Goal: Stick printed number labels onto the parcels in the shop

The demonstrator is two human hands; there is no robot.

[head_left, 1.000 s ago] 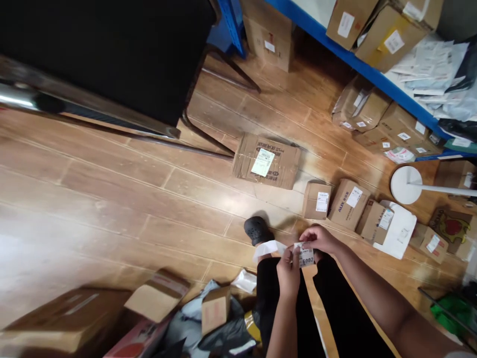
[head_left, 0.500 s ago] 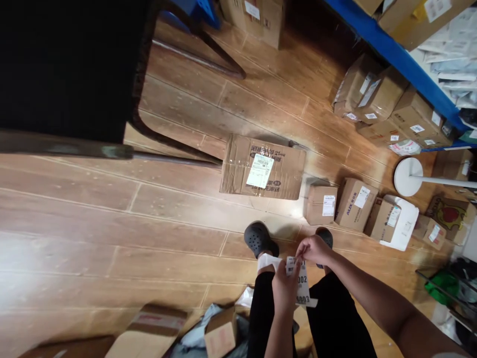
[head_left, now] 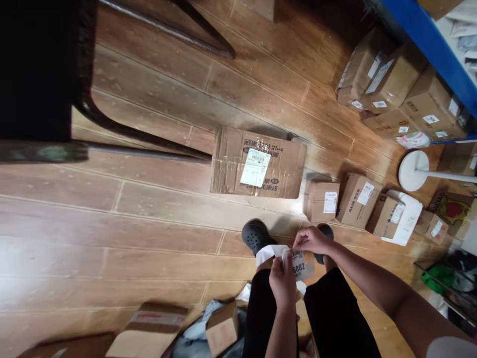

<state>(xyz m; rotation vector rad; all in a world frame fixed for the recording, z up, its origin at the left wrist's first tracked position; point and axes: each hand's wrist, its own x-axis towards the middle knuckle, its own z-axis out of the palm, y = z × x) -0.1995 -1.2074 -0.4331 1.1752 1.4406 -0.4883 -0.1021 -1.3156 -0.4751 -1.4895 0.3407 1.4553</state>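
Note:
I stand over a wooden floor and hold a white strip of numbered labels (head_left: 300, 263) in front of my legs. My left hand (head_left: 282, 279) grips the strip from below, fingers closed on it. My right hand (head_left: 311, 239) pinches its top edge. The number 6002 shows on the strip. A white backing strip (head_left: 269, 251) trails off to the left. Just ahead on the floor lies a large flat cardboard box (head_left: 258, 162) with a white shipping label.
A row of small cardboard parcels (head_left: 359, 200) lies on the floor to the right, more stacked under a blue shelf (head_left: 428, 40). A white lamp base (head_left: 413, 170) stands at right. A black chair (head_left: 40, 74) fills the upper left. Opened boxes and bags (head_left: 219, 328) lie by my feet.
The view has tilted down and the chair has slid left. The label strip hung longer half a second ago, showing 6003; now it is gathered shorter between my hands.

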